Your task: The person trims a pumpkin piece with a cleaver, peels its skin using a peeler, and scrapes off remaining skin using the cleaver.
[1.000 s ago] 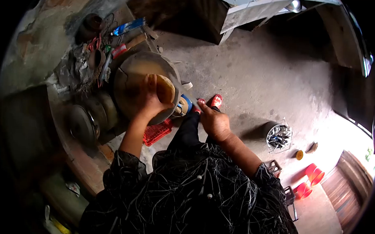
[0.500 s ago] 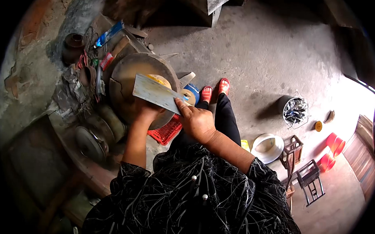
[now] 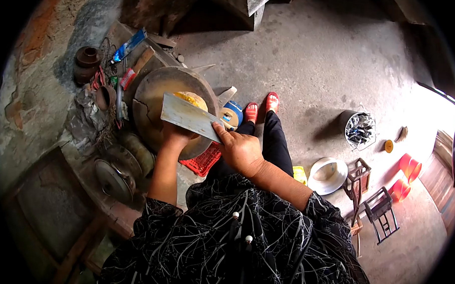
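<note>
My right hand [image 3: 241,151] is closed on the handle of a wide cleaver, its index finger along the blade [image 3: 191,115]. The blade lies flat-side up over a round yellow-orange piece [image 3: 195,99], maybe pumpkin, on a round wooden block [image 3: 157,84] with a crack at its left. Below the blade is my left hand [image 3: 175,134], beside the yellow piece; its fingers are hidden under the blade, so its grip does not show.
A red basket [image 3: 203,160] and a blue container [image 3: 232,112] sit beside the block. Lidded pots [image 3: 113,180], a brown jar [image 3: 87,58] and a brush [image 3: 127,79] are left. Rightward are a metal bucket [image 3: 359,127], white basin [image 3: 328,175] and stools [image 3: 380,207].
The cleaver, seen edge-on a second ago, now shows its broad face over the yellow piece and my left hand's fingers. The view has shifted, bringing the basin and stools into sight.
</note>
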Demonstrator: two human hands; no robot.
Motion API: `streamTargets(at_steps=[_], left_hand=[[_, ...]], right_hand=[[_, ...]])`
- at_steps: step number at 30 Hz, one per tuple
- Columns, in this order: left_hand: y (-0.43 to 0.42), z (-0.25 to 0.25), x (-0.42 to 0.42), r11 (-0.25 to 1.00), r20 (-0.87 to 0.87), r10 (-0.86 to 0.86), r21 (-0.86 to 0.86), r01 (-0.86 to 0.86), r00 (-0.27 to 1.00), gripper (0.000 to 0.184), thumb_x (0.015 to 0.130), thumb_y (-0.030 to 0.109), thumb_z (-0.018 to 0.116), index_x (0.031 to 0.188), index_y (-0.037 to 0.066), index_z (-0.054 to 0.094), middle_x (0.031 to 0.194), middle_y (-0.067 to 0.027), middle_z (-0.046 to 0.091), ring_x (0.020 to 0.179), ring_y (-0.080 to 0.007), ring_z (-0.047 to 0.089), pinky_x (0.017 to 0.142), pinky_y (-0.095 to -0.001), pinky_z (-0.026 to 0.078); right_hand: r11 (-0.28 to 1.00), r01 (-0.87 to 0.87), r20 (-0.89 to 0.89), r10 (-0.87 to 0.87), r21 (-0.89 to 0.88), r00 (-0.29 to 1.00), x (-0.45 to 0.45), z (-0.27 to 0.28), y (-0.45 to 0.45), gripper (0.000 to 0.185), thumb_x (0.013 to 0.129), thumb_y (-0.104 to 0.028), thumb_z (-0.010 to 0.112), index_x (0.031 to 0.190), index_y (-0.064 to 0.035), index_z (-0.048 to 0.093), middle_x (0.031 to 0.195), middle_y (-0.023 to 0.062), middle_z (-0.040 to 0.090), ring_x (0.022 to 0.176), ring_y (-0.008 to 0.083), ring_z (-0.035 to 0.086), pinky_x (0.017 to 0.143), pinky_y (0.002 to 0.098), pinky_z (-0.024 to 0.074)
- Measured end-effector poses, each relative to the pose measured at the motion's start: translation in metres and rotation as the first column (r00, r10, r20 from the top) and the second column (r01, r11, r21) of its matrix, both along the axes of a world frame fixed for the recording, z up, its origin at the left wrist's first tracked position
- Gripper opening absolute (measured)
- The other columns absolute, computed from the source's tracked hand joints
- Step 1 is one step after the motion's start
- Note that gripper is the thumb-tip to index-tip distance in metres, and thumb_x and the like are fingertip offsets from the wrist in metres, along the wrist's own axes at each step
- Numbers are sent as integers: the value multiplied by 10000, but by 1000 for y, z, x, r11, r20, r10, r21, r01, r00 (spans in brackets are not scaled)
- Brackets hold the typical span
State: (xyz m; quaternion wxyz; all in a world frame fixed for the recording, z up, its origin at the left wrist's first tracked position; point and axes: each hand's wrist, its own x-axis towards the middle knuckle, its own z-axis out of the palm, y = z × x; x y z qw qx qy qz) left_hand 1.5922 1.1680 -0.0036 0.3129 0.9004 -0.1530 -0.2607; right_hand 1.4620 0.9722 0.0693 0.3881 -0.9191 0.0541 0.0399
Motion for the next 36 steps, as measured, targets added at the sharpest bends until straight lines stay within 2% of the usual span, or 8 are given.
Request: streamTargets(at_steps=[7,10,12,14,18,23,29,36], left_hand=[[2,0,4,943,113,-234,267,198,966,755,616,348,779,1220,54,436,1194,-128,545,1075,-238,534,919,-337,442],[8,-15,3,902,-286,147,-354,-247,947,658,699,392,707,1205,73,433,1182,-119,541,1062,-240,533,919,-345,444],[2,-12,5,951,-153,100,-274,-140,983,623,708,412,676,1189,82,456,1181,-120,544,1067,-246,527,926,-351,427],[-3,-4,8,982,151,-155,133,136,976,593,717,431,646,1173,90,480,1179,-121,546,1073,-252,521,934,-358,410],[-16,11,14,779,251,-487,557,287,836,548,734,471,585,1141,108,527,1175,-122,552,1085,-263,508,950,-371,376],[-42,40,23,808,136,-427,501,310,894,473,760,479,537,1086,142,601,1150,-123,570,1086,-279,496,927,-404,357],[-53,56,22,646,253,-653,678,351,714,516,728,536,555,1087,169,608,1113,-108,583,1045,-307,496,910,-444,342],[-51,54,18,652,118,-516,696,300,848,685,732,605,527,1240,145,522,1272,-185,487,1193,-338,437,1042,-487,264]], right_hand=[[1000,-23,-57,22,-14,998,3,2,1,455,824,-217,595,1246,-69,511,749,83,642,630,232,650,524,351,511],[999,-32,-163,32,-2,986,6,4,5,484,817,-221,592,1263,-64,487,775,99,653,631,253,652,531,372,512],[999,-25,-252,32,31,967,10,8,7,499,812,-221,588,1268,-54,474,768,118,655,620,273,649,537,393,513],[999,-23,-272,32,35,962,15,10,8,498,809,-214,586,1265,-47,475,762,131,655,616,279,649,535,397,511],[999,-24,-333,34,32,942,26,21,9,483,811,-191,568,1259,-34,479,741,162,652,618,293,652,533,403,508],[996,-81,-374,62,-35,925,48,30,5,452,813,-176,548,1240,-34,502,745,163,658,610,298,654,532,401,506],[994,-95,-338,70,-58,938,43,33,0,407,837,-144,499,1230,-42,519,787,171,672,646,280,670,554,377,518],[988,-134,-432,152,71,889,39,42,-6,512,818,-108,478,1317,-11,420,807,176,672,710,305,674,596,407,518]])
